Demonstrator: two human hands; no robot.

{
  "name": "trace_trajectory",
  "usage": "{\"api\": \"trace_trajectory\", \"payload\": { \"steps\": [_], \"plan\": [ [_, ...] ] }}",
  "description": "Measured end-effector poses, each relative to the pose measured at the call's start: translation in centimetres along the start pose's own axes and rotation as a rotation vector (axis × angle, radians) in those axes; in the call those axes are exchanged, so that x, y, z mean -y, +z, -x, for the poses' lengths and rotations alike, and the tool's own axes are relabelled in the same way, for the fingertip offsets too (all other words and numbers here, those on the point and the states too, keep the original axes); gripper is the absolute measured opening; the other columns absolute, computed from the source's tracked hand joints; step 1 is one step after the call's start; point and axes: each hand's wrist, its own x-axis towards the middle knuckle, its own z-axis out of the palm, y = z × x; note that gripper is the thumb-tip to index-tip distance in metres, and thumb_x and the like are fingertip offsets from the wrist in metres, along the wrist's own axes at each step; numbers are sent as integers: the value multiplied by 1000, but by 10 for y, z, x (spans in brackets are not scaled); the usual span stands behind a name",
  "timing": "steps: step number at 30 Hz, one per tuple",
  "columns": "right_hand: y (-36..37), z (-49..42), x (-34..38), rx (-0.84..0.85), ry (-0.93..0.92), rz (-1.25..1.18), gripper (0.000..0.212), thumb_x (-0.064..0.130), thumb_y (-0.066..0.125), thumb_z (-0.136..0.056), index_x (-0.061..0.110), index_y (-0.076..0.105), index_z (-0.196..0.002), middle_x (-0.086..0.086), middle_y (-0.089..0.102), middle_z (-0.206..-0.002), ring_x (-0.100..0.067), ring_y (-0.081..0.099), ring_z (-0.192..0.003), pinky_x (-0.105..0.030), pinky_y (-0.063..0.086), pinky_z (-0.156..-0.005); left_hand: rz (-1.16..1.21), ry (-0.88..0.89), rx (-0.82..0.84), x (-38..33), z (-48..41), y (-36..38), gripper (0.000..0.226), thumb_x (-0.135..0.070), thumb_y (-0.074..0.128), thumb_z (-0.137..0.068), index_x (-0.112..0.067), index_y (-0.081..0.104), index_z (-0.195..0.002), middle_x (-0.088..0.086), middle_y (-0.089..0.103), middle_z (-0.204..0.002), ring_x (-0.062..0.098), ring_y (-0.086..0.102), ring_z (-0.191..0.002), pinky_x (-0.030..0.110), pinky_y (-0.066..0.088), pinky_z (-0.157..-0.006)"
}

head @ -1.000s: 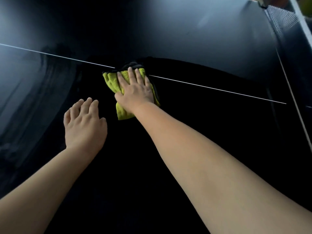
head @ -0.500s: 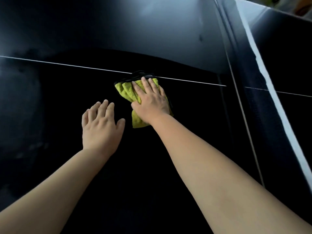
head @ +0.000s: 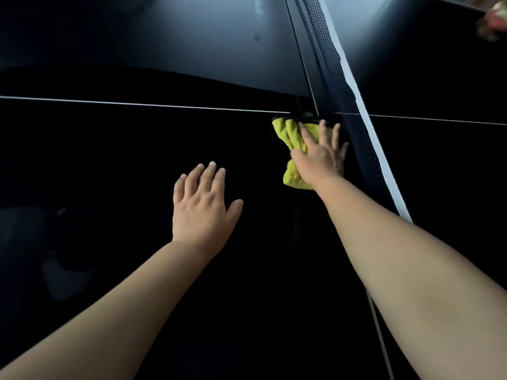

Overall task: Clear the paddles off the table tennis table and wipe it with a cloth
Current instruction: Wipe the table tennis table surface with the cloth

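A yellow-green cloth (head: 289,135) lies bunched on the dark table tennis table (head: 109,160), just below the white centre line and right beside the net. My right hand (head: 321,157) presses flat on the cloth, fingers spread and nearly touching the net. My left hand (head: 203,207) rests palm down on the bare table surface to the left of the cloth, fingers apart, holding nothing. No paddle is in view.
The net (head: 354,127) with its white top band runs diagonally from top centre to the right. A thin white centre line (head: 137,105) crosses the table. A blurred reddish object (head: 491,26) sits at the far top right.
My right hand has slid the cloth to the right along the centre line until it reaches the net. My left hand stays flat on the table; the view has shifted right.
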Motion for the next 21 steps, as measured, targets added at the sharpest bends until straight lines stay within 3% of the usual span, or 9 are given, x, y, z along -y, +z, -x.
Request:
{"api": "trace_trajectory", "payload": {
  "steps": [6, 11, 15, 21],
  "plan": [
    [4, 56, -1, -12, 154, -31, 63, 43, 35, -97, 44, 7, -153, 1, -9, -164, -26, -8, -150, -46, -2, -119, 29, 2, 10, 18, 17, -13, 78, -58, 24, -81, -16, 30, -146, 1, 26, -154, 20, 11, -143, 35, -3, -114],
    [12, 100, 38, -6, 298, -28, 64, 43, 33, -96, 42, 5, -154, -4, -6, -164, -29, -8, -150, -46, -2, -119, 57, -23, 12, 75, 37, -41, 76, -56, 27, -82, -15, 31, -146, 2, 27, -154, 20, 11, -143, 35, -4, -114],
    [22, 115, 111, -6, 332, -47, 65, 43, 32, -96, 42, 3, -154, -6, -5, -164, -31, -8, -150, -46, -4, -119, 56, -70, -14, 142, 53, -65, 66, -52, 28, -90, -15, 31, -146, 1, 27, -154, 19, 11, -143, 35, -5, -113],
    [45, 121, 263, 18, 229, 14, 65, 49, 29, -96, 41, 1, -154, -10, -7, -164, -36, -9, -149, -53, -1, -119, 47, -172, -28, 258, 83, -101, 62, -46, 37, -95, -15, 28, -147, 1, 23, -155, 19, 6, -144, 35, -6, -114]
  ]
}}
